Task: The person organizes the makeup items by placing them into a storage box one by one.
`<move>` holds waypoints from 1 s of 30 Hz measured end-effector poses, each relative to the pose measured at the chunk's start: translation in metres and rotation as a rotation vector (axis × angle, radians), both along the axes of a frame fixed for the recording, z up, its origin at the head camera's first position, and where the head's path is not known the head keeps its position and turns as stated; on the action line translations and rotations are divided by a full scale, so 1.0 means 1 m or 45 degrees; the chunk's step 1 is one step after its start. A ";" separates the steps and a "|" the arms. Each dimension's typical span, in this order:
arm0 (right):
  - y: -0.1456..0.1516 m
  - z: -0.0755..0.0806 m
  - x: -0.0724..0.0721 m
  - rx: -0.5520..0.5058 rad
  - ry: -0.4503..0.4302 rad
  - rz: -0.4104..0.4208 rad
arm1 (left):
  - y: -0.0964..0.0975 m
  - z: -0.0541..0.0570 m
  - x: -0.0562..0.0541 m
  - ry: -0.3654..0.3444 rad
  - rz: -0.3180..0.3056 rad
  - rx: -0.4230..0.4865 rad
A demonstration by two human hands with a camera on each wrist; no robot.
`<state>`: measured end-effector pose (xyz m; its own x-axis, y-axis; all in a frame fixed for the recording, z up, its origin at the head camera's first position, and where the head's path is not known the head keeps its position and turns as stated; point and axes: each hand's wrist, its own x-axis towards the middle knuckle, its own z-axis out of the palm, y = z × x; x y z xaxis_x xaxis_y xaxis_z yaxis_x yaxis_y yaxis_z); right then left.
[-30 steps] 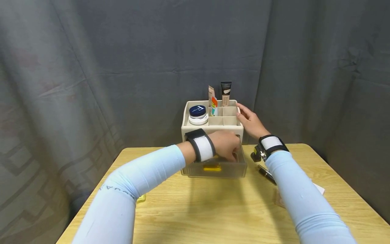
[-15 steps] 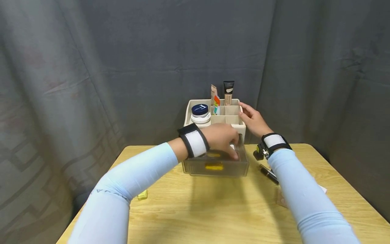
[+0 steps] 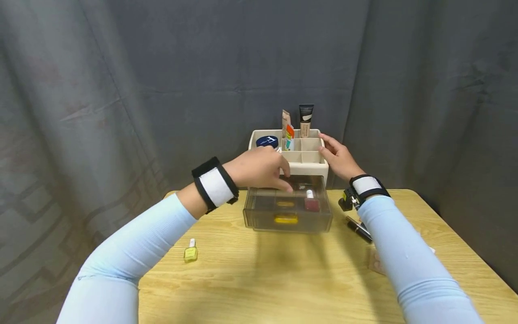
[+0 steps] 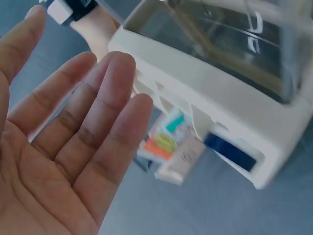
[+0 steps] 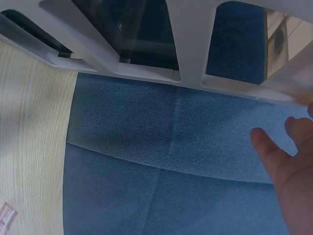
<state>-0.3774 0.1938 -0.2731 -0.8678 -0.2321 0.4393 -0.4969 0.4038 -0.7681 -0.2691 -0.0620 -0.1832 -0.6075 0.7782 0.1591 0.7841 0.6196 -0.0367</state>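
Drawer (image 3: pixel 259 221): jutting out from the white organizer (image 3: pixel 303 169), enclosing a dark red bottle (image 3: pixel 311 205) toward its right side.
Left hand (image 3: pixel 259 167): hovering wide above the drawer, fingers loosely extended.
Right hand (image 3: pixel 341 161): touching the organizer's right rim, fingers fairly straight, thumb apart.
Compartments: holding upright tubes (image 3: pixel 305 119) and a blue-lidded jar (image 3: pixel 267 141).
Surface (image 3: pixel 291 283): carrying a yellow bottle (image 3: pixel 190 253) at left.
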 end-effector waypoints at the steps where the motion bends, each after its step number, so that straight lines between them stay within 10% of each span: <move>1: 0.000 0.000 0.000 0.001 -0.002 -0.001 | -0.006 0.002 0.002 -0.007 0.017 0.016; 16: 0.011 0.001 -0.001 0.034 0.004 -0.034 | -0.075 -0.012 0.021 -0.041 0.142 0.180; 30: 0.012 0.000 0.003 0.030 -0.010 -0.030 | -0.140 -0.075 0.027 -0.259 0.298 0.177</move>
